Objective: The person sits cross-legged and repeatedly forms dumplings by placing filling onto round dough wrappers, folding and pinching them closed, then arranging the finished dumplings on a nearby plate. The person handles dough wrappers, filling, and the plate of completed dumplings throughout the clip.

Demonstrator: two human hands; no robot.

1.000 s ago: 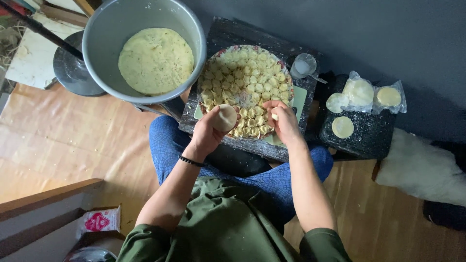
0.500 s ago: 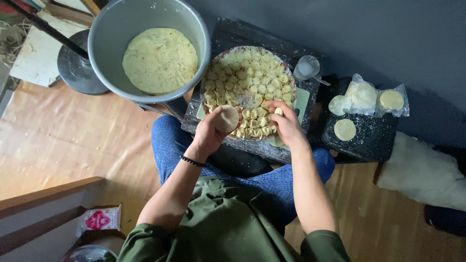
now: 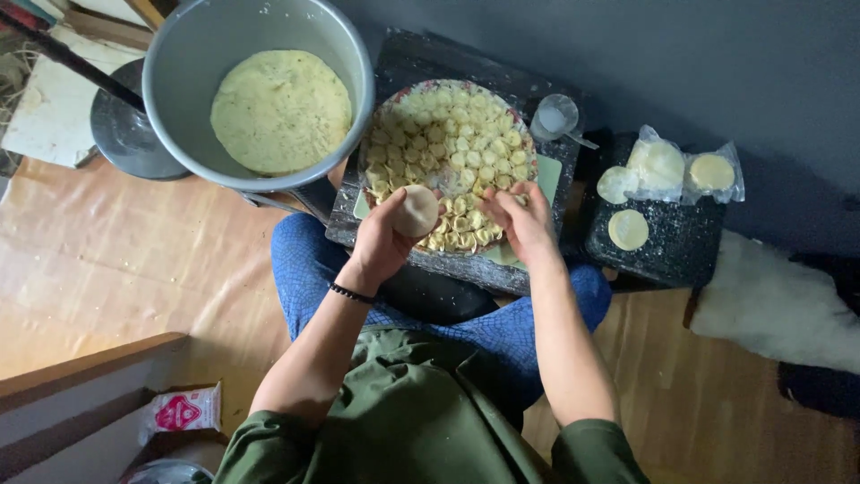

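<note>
Sitting cross-legged on the wood floor, the person works over a dark speckled tabletop across their lap. Biggest item: a grey metal pot w/ pale yellow filling, top left. Just right of it, a round plate packed w/ small folded dumplings. Farther right, a smaller dark stand w/ bagged round wrappers. The left hand cups a round dough wrapper over the plate's near edge, fingers curled round it. The right hand rests at the plate's right rim, fingers bent; can't tell if it grips anything.
</note>
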